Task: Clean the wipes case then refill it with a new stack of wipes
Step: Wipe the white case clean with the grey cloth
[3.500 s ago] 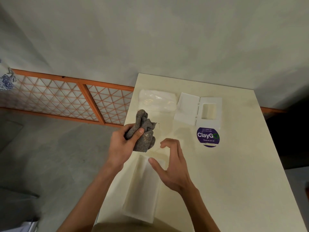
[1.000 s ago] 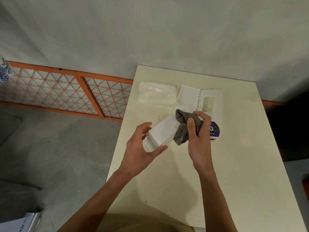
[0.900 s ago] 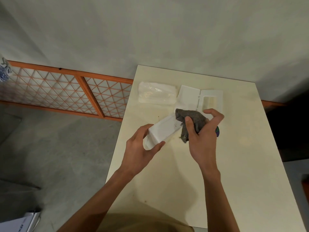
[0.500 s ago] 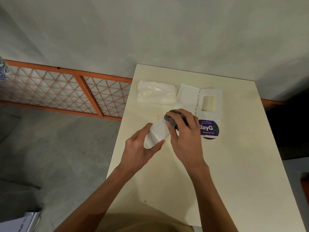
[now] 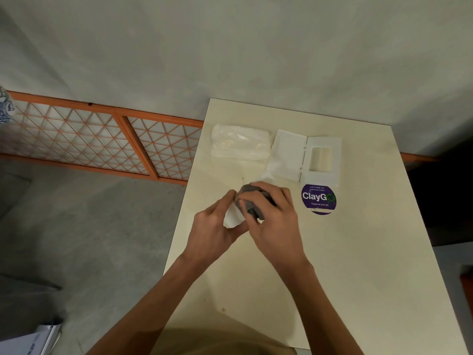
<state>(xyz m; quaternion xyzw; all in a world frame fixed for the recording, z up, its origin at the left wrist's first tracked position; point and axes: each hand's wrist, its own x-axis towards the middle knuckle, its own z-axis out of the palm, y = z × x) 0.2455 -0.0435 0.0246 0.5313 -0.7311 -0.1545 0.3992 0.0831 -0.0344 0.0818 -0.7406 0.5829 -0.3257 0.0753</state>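
While the left hand (image 5: 212, 230) curls fingers and thumb round the near end of the white plastic wipes case tray (image 5: 233, 217), the right hand (image 5: 275, 221) clutches a crumpled grey cloth (image 5: 249, 199) against it. The tray sits above the cream table (image 5: 358, 265), left of centre. It is mostly hidden, and only a glossy white corner shows between the hands. Beyond lie the white hinged lid (image 5: 289, 155), a clear-wrapped stack of wipes (image 5: 240, 146) and a round purple sticker (image 5: 318, 199).

We count two hands: the left hand (image 5: 213, 233) holding one case tray (image 5: 231, 219), the right hand (image 5: 277, 226) over one grey cloth (image 5: 245, 192); beyond them one lid (image 5: 307, 157) and one wipes pack (image 5: 240, 145); beside the right hand, one round sticker (image 5: 318, 199)
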